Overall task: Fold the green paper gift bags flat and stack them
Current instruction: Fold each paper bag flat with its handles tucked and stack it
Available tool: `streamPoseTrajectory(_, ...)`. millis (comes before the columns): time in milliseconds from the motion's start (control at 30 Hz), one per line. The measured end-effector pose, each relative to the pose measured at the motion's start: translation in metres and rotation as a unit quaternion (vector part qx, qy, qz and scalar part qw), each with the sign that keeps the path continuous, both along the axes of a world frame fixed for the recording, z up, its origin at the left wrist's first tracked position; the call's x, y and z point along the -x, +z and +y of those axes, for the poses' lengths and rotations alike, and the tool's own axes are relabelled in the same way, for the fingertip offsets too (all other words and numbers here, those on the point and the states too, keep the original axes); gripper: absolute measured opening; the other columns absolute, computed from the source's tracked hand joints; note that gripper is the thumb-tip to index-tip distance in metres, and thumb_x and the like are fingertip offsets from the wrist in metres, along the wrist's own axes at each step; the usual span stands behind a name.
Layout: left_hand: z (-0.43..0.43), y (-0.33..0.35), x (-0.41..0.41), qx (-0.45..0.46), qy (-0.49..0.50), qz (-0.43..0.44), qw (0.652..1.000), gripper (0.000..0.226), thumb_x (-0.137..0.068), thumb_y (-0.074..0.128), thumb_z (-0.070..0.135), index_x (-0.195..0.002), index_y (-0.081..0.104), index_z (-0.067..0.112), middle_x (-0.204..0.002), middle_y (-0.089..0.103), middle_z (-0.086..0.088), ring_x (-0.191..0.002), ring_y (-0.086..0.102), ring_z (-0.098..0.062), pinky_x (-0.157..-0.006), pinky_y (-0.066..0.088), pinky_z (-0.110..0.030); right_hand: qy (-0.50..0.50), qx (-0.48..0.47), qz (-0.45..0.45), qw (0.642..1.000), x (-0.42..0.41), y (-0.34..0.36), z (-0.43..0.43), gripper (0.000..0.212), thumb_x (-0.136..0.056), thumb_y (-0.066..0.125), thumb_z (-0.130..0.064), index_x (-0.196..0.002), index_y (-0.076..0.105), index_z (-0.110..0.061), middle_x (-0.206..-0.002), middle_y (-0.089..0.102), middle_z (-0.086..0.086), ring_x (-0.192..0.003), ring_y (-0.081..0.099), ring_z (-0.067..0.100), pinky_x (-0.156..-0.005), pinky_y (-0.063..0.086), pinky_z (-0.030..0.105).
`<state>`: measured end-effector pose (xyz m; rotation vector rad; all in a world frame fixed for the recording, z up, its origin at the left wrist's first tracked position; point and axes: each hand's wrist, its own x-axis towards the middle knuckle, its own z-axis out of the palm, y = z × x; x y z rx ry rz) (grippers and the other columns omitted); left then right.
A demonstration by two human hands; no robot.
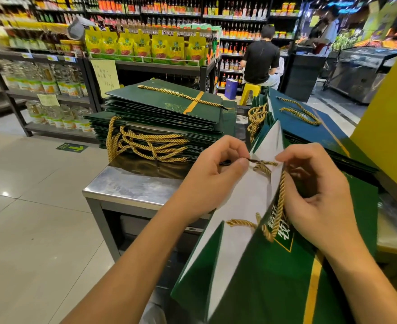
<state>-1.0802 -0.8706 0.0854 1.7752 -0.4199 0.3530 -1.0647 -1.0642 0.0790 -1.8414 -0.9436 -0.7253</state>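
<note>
Beyond the grip, a dull, scuffed steel table (132,185) carries a tall stack of flattened bags (164,101), dark green and glossy, with twisted gold loops spilling off its near edge. Just right of the hands leans a second stack (321,132), flat too, with a yellow panel (384,127) beside it. Far behind, a shelf (160,66) holds a row of yellow pouches (143,46).

Under and between the hands is the green bag (263,288). It is half collapsed, its white inside gaping in a long wedge and a gold stripe running down its face. Its gold cord (280,197), thick and braided, hangs down from the grip. The right hand (321,197) curls over the bag's top edge and holds it there. The left hand (216,176) pinches the cord's dark tip between thumb and forefinger, just off that edge.
</note>
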Motion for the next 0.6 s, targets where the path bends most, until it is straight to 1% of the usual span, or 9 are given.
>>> streamPoseTrajectory(67, 0.001, 0.001, 0.001, 0.026, 0.001, 0.033, 0.999, 0.012, -0.103, 0.052, 0.008, -0.099, 0.056, 0.018, -0.077, 0.061, 0.005, -0.068, 0.056, -0.008, -0.061, 0.044, -0.02, 0.003, -0.008, 0.007, 1.0, 0.001, 0.001, 0.0, 0.036, -0.091, 0.061, 0.012, -0.109, 0.059, -0.018, -0.102, 0.06, 0.008, -0.097, 0.062, 0.025, -0.08, 0.051, 0.045)
streamPoseTrajectory(133, 0.002, 0.004, 0.004, 0.085, -0.012, 0.071, 0.994, 0.011, -0.105, 0.048, 0.008, -0.099, 0.053, 0.016, -0.074, 0.066, 0.009, -0.065, 0.06, -0.004, -0.056, 0.045, -0.017, 0.002, -0.01, 0.012, 1.0, 0.001, 0.002, 0.001, 0.038, -0.091, 0.061, 0.012, -0.11, 0.059, -0.02, -0.103, 0.06, 0.006, -0.099, 0.062, 0.023, -0.081, 0.052, 0.043)
streamPoseTrajectory(233, 0.002, 0.005, 0.005, 0.164, -0.027, 0.111, 0.98, 0.014, -0.107, 0.042, 0.011, -0.097, 0.049, 0.018, -0.087, 0.074, 0.004, -0.065, 0.055, -0.016, -0.048, 0.038, -0.021, -0.002, -0.001, 0.005, 1.0, 0.0, 0.003, 0.002, 0.041, -0.089, 0.063, 0.014, -0.111, 0.06, -0.021, -0.103, 0.058, 0.006, -0.098, 0.06, 0.02, -0.081, 0.05, 0.039)
streamPoseTrajectory(300, 0.003, 0.003, 0.003, 0.199, -0.043, 0.127, 0.971, 0.014, -0.106, 0.046, 0.017, -0.094, 0.052, 0.022, -0.091, 0.075, 0.002, -0.069, 0.048, -0.028, -0.056, 0.036, -0.032, -0.006, 0.021, -0.003, 1.0, -0.001, 0.004, 0.003, 0.037, -0.09, 0.062, 0.01, -0.113, 0.062, -0.02, -0.103, 0.057, 0.005, -0.098, 0.057, 0.018, -0.079, 0.047, 0.032)
streamPoseTrajectory(367, 0.005, 0.003, 0.003, 0.22, -0.08, 0.134, 0.963, 0.004, -0.096, 0.055, 0.027, -0.096, 0.054, 0.023, -0.088, 0.074, 0.001, -0.07, 0.054, -0.029, -0.06, 0.041, -0.034, -0.018, 0.057, -0.004, 0.998, -0.002, 0.003, 0.003, 0.037, -0.094, 0.059, 0.006, -0.119, 0.066, -0.02, -0.106, 0.055, 0.003, -0.101, 0.055, 0.016, -0.082, 0.041, 0.021)
streamPoseTrajectory(433, 0.007, 0.003, 0.003, 0.209, -0.101, 0.141, 0.962, 0.032, -0.085, 0.069, 0.03, -0.11, 0.053, 0.019, -0.085, 0.073, 0.002, -0.068, 0.067, -0.016, -0.06, 0.053, -0.025, -0.036, 0.092, -0.007, 0.995, -0.004, 0.002, 0.004, 0.043, -0.095, 0.054, 0.001, -0.128, 0.066, -0.024, -0.109, 0.051, -0.001, -0.107, 0.051, 0.015, -0.087, 0.037, 0.017)
streamPoseTrajectory(500, 0.009, 0.001, 0.001, 0.186, -0.104, 0.141, 0.967, 0.059, -0.071, 0.08, 0.03, -0.123, 0.054, 0.02, -0.103, 0.072, -0.003, -0.085, 0.071, -0.017, -0.071, 0.058, -0.03, -0.051, 0.093, -0.008, 0.994, -0.004, 0.001, 0.003, 0.044, -0.093, 0.055, -0.005, -0.13, 0.065, -0.025, -0.11, 0.052, -0.004, -0.11, 0.051, 0.015, -0.089, 0.036, 0.017)
streamPoseTrajectory(533, 0.01, -0.001, 0.0, 0.178, -0.102, 0.141, 0.969, 0.064, -0.069, 0.083, 0.026, -0.126, 0.055, 0.02, -0.112, 0.069, -0.008, -0.092, 0.071, -0.019, -0.076, 0.058, -0.032, -0.058, 0.086, -0.006, 0.995, -0.004, 0.001, 0.003, 0.041, -0.093, 0.057, -0.006, -0.129, 0.066, -0.023, -0.11, 0.053, -0.004, -0.11, 0.051, 0.016, -0.089, 0.036, 0.017)
streamPoseTrajectory(600, 0.011, -0.001, -0.002, 0.168, -0.086, 0.146, 0.971, 0.064, -0.071, 0.082, 0.014, -0.13, 0.056, 0.018, -0.119, 0.066, -0.012, -0.095, 0.071, -0.021, -0.079, 0.058, -0.032, -0.074, 0.076, -0.011, 0.994, -0.004, 0.001, 0.003, 0.035, -0.092, 0.062, -0.004, -0.124, 0.069, -0.018, -0.11, 0.057, -0.002, -0.109, 0.053, 0.016, -0.089, 0.038, 0.018)
